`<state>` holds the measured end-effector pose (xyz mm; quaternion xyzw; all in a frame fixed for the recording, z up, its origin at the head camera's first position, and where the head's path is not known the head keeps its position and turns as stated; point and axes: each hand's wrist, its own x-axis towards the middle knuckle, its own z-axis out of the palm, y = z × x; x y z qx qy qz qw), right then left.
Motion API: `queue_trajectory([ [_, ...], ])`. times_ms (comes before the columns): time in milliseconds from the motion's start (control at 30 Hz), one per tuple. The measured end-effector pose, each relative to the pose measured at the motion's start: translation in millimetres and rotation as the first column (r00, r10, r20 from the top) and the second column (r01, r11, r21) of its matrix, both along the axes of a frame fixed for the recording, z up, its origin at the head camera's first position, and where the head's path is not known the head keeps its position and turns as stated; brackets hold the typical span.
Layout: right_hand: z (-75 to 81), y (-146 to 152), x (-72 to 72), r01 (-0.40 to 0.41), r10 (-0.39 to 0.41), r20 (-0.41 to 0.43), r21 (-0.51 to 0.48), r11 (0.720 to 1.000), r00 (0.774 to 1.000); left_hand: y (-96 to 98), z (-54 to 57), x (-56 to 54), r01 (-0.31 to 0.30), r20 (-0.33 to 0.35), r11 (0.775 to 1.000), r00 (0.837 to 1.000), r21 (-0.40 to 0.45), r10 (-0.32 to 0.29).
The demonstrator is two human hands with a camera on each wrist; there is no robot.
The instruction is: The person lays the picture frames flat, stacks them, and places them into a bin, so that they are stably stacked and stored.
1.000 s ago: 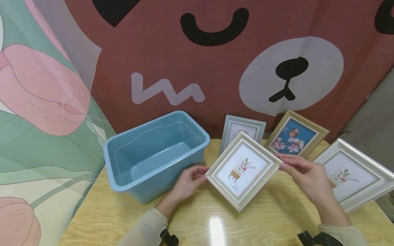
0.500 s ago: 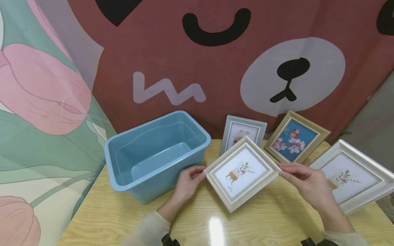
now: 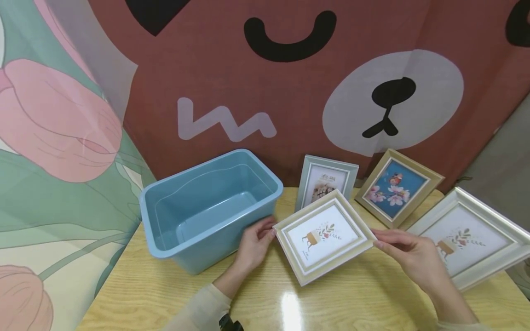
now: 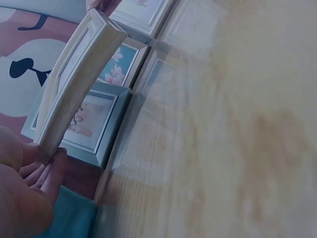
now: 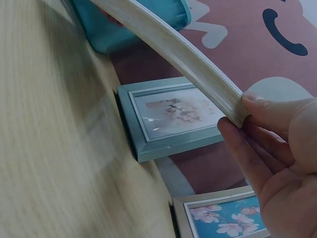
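A cream picture frame (image 3: 325, 236) with a plant print hangs tilted above the table, held by two opposite corners. My left hand (image 3: 253, 246) pinches its left corner between thumb and fingers, close beside the blue bin (image 3: 215, 239). At the right corner my right hand (image 3: 414, 255) pinches it the same way. The left wrist view shows the edge of the cream frame (image 4: 81, 84) gripped by the left hand (image 4: 25, 188); in the right wrist view the right hand (image 5: 282, 144) grips the other end. Behind it stands a grey-blue picture frame (image 3: 304, 184), its lower part partly hidden.
A gold picture frame (image 3: 428, 184) with a blossom print leans at the back right. A larger silver picture frame (image 3: 459, 202) stands at the far right, partly behind the right hand. A bear-print curtain (image 3: 290, 92) hangs behind the wooden table (image 3: 256, 303).
The cream picture frame has turned counter-clockwise between both hands, its top corner moving right and its bottom corner left. More of the grey-blue frame shows. The right hand has dropped slightly.
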<state>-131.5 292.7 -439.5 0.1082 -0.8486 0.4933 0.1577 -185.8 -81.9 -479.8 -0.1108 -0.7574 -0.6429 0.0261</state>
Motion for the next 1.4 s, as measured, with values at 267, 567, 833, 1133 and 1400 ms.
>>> queue_trajectory([
  [267, -7.4, 2, 5.3, -0.02, 0.02, 0.029, -0.001, 1.0, 0.999, 1.1, 1.3, -2.5, 0.013, 0.009, 1.0, 1.0, -0.017, -0.012],
  [567, -20.0, -5, 6.3, -0.077, 0.077, 0.014, -0.001, 0.997, 0.997, -3.7, 2.4, -4.1, -0.026, -0.052, 0.997, 0.998, -0.076, 0.022],
  [833, -34.3, -15, 6.4, -0.079, 0.078, 0.054, 0.01, 0.997, 0.995, -7.3, 6.4, -8.2, -0.09, -0.006, 0.995, 0.996, -0.045, 0.09],
  [1133, -38.3, -34, 13.9, -0.035, 0.034, 0.111, 0.003, 0.999, 0.993, -10.6, 8.0, -13.1, -0.149, 0.012, 0.988, 0.989, -0.046, 0.149],
  [1400, -38.3, -45, 20.4, -0.011, 0.019, 0.192, -0.046, 0.999, 0.981, -13.0, 9.1, -16.2, -0.175, -0.027, 0.98, 0.984, -0.091, 0.174],
])
